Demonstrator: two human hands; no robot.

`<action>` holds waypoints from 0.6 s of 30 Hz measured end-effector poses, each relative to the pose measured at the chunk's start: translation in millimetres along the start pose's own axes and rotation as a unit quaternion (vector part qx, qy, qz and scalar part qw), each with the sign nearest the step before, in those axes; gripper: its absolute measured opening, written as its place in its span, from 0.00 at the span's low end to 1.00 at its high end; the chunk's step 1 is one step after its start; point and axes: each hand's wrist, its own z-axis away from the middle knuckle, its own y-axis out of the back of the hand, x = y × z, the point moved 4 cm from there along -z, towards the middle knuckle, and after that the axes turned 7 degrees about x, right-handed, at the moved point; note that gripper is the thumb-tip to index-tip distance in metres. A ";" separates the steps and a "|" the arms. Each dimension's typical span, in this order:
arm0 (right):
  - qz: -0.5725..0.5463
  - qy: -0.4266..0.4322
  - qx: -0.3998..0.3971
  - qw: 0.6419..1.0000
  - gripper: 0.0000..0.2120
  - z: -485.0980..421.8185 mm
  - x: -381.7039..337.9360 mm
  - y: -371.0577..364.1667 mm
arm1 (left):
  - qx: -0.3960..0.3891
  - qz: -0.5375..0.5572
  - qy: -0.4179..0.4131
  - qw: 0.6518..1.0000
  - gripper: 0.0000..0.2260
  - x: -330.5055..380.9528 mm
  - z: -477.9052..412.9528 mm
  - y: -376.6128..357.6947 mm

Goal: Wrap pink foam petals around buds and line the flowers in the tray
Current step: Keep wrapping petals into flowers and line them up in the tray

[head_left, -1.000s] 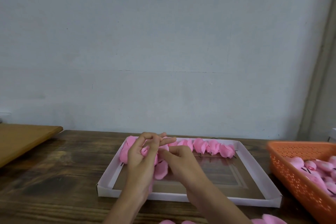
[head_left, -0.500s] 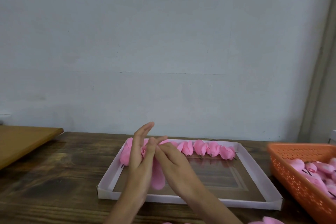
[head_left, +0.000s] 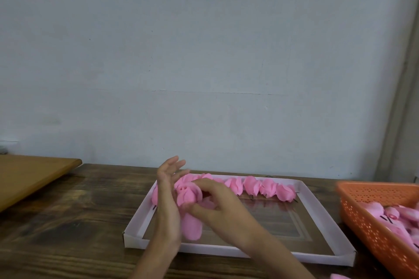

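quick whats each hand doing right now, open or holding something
Left hand: open, fingers straight, palm side against the foam flower.
Right hand: closed, fingers curled round the same foam flower.

The pink foam flower with a long hanging petal (head_left: pixel 187 195) looks soft and matt, like the row of pink foam flowers (head_left: pixel 260 186). The shallow white cardboard tray (head_left: pixel 226 249) has matt paper walls and a glossy brown floor. The dark wooden table (head_left: pixel 68 222) shows rough, stained grain. The orange perforated plastic basket (head_left: pixel 371 229) has a slight sheen. The light-brown wooden board (head_left: pixel 29 174) looks smooth and the pale grey wall (head_left: pixel 204 52) matt.
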 end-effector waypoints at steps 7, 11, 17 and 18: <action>-0.075 -0.047 0.036 0.995 0.08 -8.6 4.0 33.0 | -0.080 0.007 0.194 0.978 0.17 -5.3 -1.6 3.3; -0.095 -0.061 0.040 0.993 0.06 -8.1 7.8 40.9 | -0.046 0.027 0.223 0.973 0.20 -11.0 -1.7 7.5; -0.124 -0.058 0.002 0.991 0.08 -7.1 9.0 41.3 | -0.013 0.088 0.231 0.969 0.21 -16.1 -4.4 8.0; -0.123 -0.058 -0.005 0.991 0.08 -7.0 9.5 41.0 | -0.001 0.091 0.232 0.968 0.22 -16.4 -4.8 9.0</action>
